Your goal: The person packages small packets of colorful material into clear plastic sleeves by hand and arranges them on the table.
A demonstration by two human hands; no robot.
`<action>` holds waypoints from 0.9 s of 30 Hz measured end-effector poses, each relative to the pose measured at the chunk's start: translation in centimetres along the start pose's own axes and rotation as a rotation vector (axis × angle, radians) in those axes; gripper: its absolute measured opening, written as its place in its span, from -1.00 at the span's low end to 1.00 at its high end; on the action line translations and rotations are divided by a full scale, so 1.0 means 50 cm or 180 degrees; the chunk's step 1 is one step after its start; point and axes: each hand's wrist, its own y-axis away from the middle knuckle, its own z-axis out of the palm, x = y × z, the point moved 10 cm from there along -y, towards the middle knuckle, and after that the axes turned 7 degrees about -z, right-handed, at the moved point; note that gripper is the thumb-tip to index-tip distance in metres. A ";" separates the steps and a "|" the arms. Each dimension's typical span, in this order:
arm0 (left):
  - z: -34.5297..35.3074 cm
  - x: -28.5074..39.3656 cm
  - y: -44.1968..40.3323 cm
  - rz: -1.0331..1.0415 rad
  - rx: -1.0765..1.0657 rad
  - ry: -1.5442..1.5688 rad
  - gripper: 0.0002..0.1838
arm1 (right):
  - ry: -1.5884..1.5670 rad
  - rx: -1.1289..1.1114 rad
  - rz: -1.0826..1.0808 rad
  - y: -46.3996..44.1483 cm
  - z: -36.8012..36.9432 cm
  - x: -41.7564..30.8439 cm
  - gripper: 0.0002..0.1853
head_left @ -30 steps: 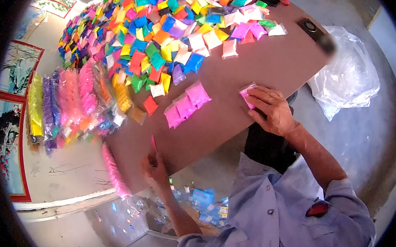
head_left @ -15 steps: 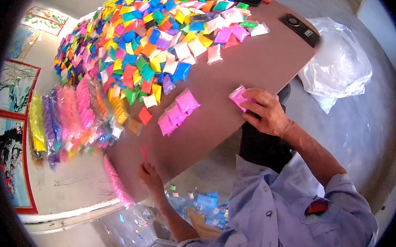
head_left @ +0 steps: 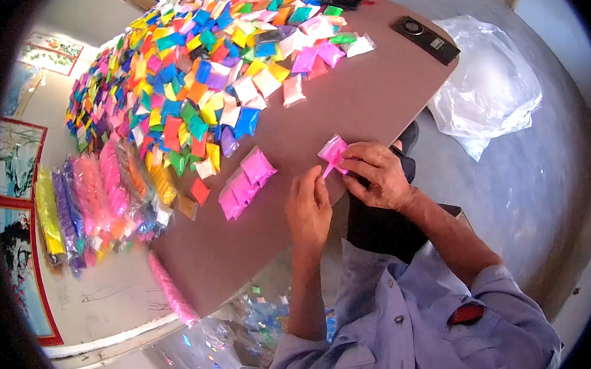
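A small pink packet (head_left: 332, 148) in clear wrap is pinched between the fingers of my right hand (head_left: 381, 178), above the near edge of the brown table. My left hand (head_left: 309, 210) has come close beside it, with a thin pink stick (head_left: 328, 171) between thumb and fingertips. One end of the stick meets the packet; whether it is inside the wrap I cannot tell. Just left of my hands, several pink packets (head_left: 245, 184) lie together on the table.
A large heap of coloured packets (head_left: 190, 90) covers the far left of the table (head_left: 345, 108). Long filled bags (head_left: 112, 187) lie at the left, and a pink one (head_left: 170, 288) at the near edge. A black device (head_left: 427, 39) sits far right, by a clear plastic bag (head_left: 487, 87).
My left hand has moved right and up from the table's near left, bringing the pink stick to the packet. My right hand still holds the packet; the view has shifted slightly.
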 end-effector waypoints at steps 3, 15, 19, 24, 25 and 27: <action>0.028 -0.003 -0.007 -0.0019 -0.0201 -0.0167 -0.84 | 0.0004 -0.0048 0.0071 0.001 0.001 0.005 -0.63; 0.021 -0.037 -0.067 -0.0084 0.0050 0.0216 -0.92 | 0.0036 0.0053 -0.0050 0.017 0.008 0.017 -0.66; 0.026 0.035 -0.063 0.0047 -0.0056 -0.0176 -0.91 | 0.0020 0.0140 -0.0108 0.020 0.005 0.016 -0.66; 0.064 0.015 -0.098 0.0198 -0.0159 -0.0366 -0.93 | 0.0100 0.0055 -0.0112 0.022 0.013 0.019 -0.61; 0.065 0.006 -0.108 0.0196 -0.0142 -0.0387 -0.93 | 0.0108 0.0055 -0.0108 0.024 0.013 0.020 -0.61; 0.069 -0.003 -0.121 0.0217 -0.0187 -0.0434 -0.93 | 0.0112 0.0018 -0.0107 0.024 0.016 0.022 -0.60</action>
